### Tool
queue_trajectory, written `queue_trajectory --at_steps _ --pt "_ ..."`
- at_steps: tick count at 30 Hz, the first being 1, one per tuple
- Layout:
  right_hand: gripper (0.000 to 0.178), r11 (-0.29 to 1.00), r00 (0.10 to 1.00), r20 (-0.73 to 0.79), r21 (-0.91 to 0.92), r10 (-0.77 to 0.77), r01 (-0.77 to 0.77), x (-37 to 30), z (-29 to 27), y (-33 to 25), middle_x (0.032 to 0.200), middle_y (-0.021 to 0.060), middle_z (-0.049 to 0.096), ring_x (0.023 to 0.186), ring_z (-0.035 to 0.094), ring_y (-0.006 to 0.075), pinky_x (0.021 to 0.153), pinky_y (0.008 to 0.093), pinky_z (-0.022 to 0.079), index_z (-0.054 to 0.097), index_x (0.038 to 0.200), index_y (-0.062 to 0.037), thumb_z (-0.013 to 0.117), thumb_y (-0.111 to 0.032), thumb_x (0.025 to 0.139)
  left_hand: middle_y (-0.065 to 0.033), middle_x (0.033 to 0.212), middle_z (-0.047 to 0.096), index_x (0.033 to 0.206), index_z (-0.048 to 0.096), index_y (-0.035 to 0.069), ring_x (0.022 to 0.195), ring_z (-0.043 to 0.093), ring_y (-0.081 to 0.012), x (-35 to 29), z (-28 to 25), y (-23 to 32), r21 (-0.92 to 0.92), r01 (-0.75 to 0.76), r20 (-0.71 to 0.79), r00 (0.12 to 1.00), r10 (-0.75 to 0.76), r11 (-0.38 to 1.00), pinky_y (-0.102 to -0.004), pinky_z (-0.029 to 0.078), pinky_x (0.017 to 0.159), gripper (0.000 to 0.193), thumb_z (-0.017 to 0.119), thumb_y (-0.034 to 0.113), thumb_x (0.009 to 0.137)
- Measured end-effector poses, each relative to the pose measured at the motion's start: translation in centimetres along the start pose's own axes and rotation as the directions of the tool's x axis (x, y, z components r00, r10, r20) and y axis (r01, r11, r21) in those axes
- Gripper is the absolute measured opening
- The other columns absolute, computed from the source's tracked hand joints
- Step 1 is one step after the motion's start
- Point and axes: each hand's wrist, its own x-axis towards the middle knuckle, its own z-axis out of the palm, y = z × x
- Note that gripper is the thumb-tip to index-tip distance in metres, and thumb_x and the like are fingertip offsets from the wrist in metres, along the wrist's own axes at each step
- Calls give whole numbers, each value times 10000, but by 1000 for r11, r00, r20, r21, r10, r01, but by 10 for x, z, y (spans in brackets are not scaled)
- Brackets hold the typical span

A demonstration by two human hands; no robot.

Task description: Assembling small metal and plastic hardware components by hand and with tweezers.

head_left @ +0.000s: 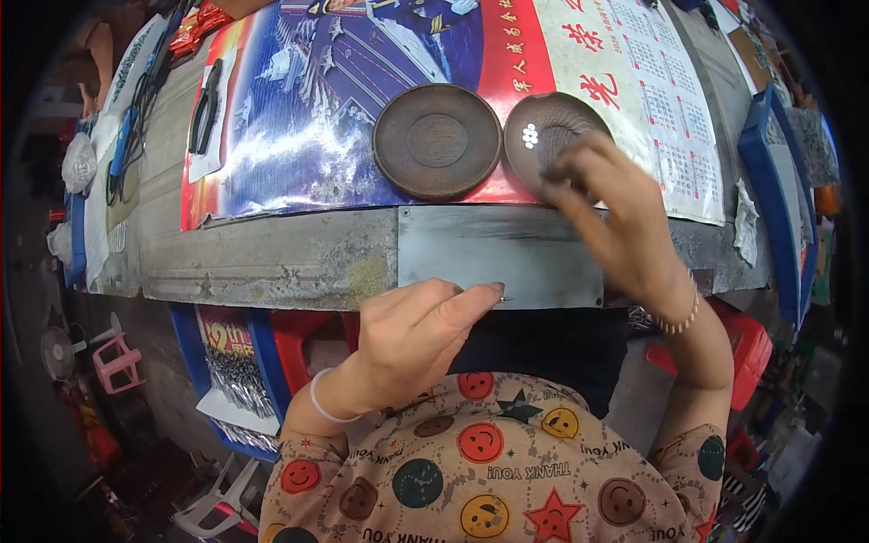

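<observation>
A person seated at a worn grey worktop reaches the right hand into the right one of two round brown dishes, fingertips bunched together over its near rim as if picking something small, though what they pinch cannot be told; a cluster of tiny white pieces lies inside the dish. The left hand hovers at the worktop's front edge, thumb and forefinger pinching a thin metal pin over a grey metal plate. Judging by the grip, steady fingertips and one piece at a time would serve best. The empty left dish sits touching its neighbour. Both rest on a glossy blue-and-red poster calendar, white date grids at right. Black pliers lie far left.
</observation>
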Motion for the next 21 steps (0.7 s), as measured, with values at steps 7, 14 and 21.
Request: queue_trajectory --at_steps 7,14,21 --pt "112 966 991 15 -222 -136 136 23 15 37 916 152 553 785 554 335 689 384 457 534 822 14 629 -28 780 -85 689 552 1018 637 15 527 551 -219 -2 10 7 -252 120 -21 991 -129 960 -302 431 470 300 657 -73 731" --pt "138 931 982 88 -313 -167 186 28 16 40 814 146 502 749 502 328 713 395 413 488 750 2 604 -59 794 -101 715 581 1013 640 -1 552 577 -220 -6 10 6 -273 144 -6 988 -151 951 -296 446 485 289 655 -76 734" --pt "133 948 971 233 -294 -52 121 21 -7 37 768 156 506 743 519 336 733 403 407 498 733 6 604 -65 773 -106 716 582 1006 641 -9 554 580 -223 -5 12 10 -298 140 0 989 -147 944 -298 452 489 280 659 -75 734"
